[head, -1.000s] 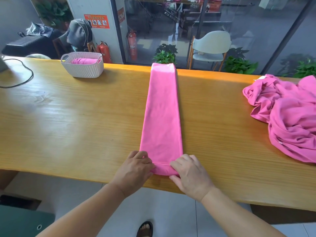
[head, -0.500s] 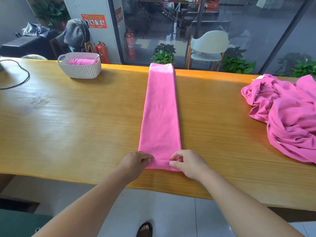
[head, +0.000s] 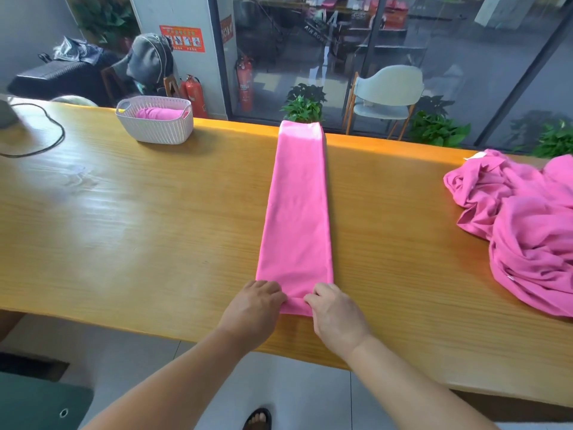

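1. Your left hand (head: 254, 308) and right hand (head: 336, 315) sit side by side near the tabletop's (head: 139, 228) near edge, fingers curled, pinching the folded-over near end of the pink cloth strip (head: 296, 218).
2. Strip lies flat, running straight to the far edge.
3. Crumpled pink heap (head: 527, 231) at right.
4. White basket (head: 155, 131) far left, holding a pink roll (head: 156, 113).

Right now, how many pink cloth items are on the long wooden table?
3. A long folded pink strip lies in the middle; a rolled pink cloth sits in the white woven basket; a crumpled pink heap at right may hide more.
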`<move>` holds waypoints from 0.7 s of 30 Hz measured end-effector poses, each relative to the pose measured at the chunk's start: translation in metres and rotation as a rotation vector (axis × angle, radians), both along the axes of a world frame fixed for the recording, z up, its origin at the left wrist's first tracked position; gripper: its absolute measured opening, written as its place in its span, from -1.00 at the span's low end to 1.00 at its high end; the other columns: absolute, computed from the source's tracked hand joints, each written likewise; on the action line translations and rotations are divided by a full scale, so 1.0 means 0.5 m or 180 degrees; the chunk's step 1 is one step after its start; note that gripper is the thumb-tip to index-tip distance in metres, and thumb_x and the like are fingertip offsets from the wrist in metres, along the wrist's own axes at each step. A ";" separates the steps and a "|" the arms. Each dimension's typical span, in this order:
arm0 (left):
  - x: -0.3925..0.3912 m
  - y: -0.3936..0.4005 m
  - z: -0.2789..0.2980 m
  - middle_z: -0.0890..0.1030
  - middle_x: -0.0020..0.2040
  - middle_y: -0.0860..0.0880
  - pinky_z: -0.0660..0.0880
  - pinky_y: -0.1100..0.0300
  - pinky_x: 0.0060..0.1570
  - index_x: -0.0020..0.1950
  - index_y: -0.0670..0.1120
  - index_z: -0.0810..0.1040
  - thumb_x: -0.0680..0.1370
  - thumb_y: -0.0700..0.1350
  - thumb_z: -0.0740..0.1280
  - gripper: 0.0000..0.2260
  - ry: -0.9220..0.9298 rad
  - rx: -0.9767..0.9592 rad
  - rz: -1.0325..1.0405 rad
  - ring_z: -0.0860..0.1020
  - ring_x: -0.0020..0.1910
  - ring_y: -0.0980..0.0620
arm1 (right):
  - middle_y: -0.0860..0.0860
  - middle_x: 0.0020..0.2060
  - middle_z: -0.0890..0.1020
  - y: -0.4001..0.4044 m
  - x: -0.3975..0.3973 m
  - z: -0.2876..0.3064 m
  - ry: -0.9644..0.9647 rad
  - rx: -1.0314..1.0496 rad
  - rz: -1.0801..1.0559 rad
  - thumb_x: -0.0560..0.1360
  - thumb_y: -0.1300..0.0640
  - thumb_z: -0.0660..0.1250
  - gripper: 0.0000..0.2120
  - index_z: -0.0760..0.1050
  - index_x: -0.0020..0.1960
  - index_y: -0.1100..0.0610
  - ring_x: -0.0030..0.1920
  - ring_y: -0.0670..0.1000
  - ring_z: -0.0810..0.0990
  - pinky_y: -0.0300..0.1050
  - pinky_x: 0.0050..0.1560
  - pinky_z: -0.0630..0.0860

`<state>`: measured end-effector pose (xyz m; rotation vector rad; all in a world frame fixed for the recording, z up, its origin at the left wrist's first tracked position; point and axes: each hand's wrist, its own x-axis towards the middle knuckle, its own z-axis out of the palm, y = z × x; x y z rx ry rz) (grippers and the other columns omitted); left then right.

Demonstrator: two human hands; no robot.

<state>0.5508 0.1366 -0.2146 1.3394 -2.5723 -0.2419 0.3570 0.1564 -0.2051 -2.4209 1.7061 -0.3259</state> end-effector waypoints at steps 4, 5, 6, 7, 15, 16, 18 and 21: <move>0.020 0.009 -0.005 0.58 -0.14 0.18 0.32 0.27 0.00 -0.07 0.09 0.66 0.38 0.13 0.26 -0.74 0.0025 -0.0041 -0.0086 0.53 -0.10 0.12 | -0.03 -0.19 0.51 0.018 -0.004 0.019 0.0036 0.0144 0.0207 0.46 -0.02 0.21 -0.79 0.56 -0.12 0.06 -0.11 0.00 0.51 -0.12 -0.02 0.54; 0.021 0.007 -0.002 0.58 -0.16 0.19 0.31 0.25 -0.01 -0.08 0.10 0.66 0.39 0.12 0.25 -0.75 -0.0055 -0.0051 -0.0095 0.51 -0.08 0.11 | -0.03 -0.13 0.51 0.020 -0.005 0.024 0.0138 0.0214 0.0228 0.49 -0.06 0.26 -0.77 0.57 -0.05 0.07 -0.04 0.00 0.50 -0.11 0.05 0.52; 0.020 0.004 0.002 0.58 -0.19 0.20 0.31 0.25 -0.03 -0.11 0.10 0.67 0.42 0.10 0.23 -0.76 -0.0124 -0.0058 -0.0090 0.49 -0.09 0.11 | -0.02 -0.08 0.52 0.019 -0.007 0.027 0.0171 0.0270 0.0237 0.52 -0.06 0.30 -0.76 0.58 0.02 0.09 0.01 0.01 0.49 -0.10 0.11 0.51; 0.018 0.001 0.005 0.58 -0.21 0.20 0.33 0.25 -0.05 -0.13 0.11 0.67 0.44 0.09 0.21 -0.76 -0.0154 -0.0027 -0.0074 0.49 -0.12 0.11 | -0.01 -0.04 0.51 0.017 -0.009 0.031 0.0160 0.0346 0.0228 0.56 -0.04 0.29 -0.77 0.58 0.07 0.10 0.05 0.02 0.48 -0.09 0.16 0.49; 0.003 -0.056 0.060 0.64 0.00 0.02 0.45 0.12 0.05 0.12 0.02 0.64 0.62 -0.04 0.23 -0.80 0.0022 0.1210 0.0306 0.51 -0.02 0.02 | 0.01 0.10 0.59 -0.065 -0.019 0.061 0.0190 0.1156 0.0067 0.61 -0.04 0.24 -0.78 0.56 0.17 0.01 0.17 0.07 0.52 -0.07 0.16 0.44; 0.002 -0.063 0.062 0.64 0.00 0.02 0.48 0.13 0.01 0.14 0.05 0.63 0.61 -0.04 0.25 -0.81 0.0104 0.1411 0.0438 0.53 -0.05 0.02 | 0.00 0.10 0.61 -0.078 -0.020 0.063 0.0156 0.1240 -0.0027 0.59 -0.05 0.28 -0.81 0.54 0.16 -0.04 0.15 0.08 0.54 -0.06 0.14 0.47; 0.004 -0.078 0.060 0.65 0.00 0.03 0.54 0.12 -0.02 0.15 0.09 0.60 0.59 -0.04 0.29 -0.82 0.0242 0.1672 0.0565 0.57 -0.07 0.03 | -0.05 0.06 0.62 -0.096 -0.024 0.065 0.0024 0.1374 -0.0183 0.55 -0.05 0.35 -0.85 0.52 0.10 -0.08 0.09 0.05 0.56 -0.07 0.11 0.50; 0.000 -0.096 0.054 0.54 0.05 0.08 0.51 0.17 0.01 0.17 0.05 0.60 0.59 -0.04 0.29 -0.82 0.0291 0.1634 0.0514 0.54 -0.04 0.04 | -0.11 -0.03 0.51 -0.116 -0.025 0.067 -0.0102 0.1385 -0.0260 0.53 -0.05 0.39 -0.88 0.60 0.05 -0.07 0.01 -0.04 0.52 -0.09 0.06 0.48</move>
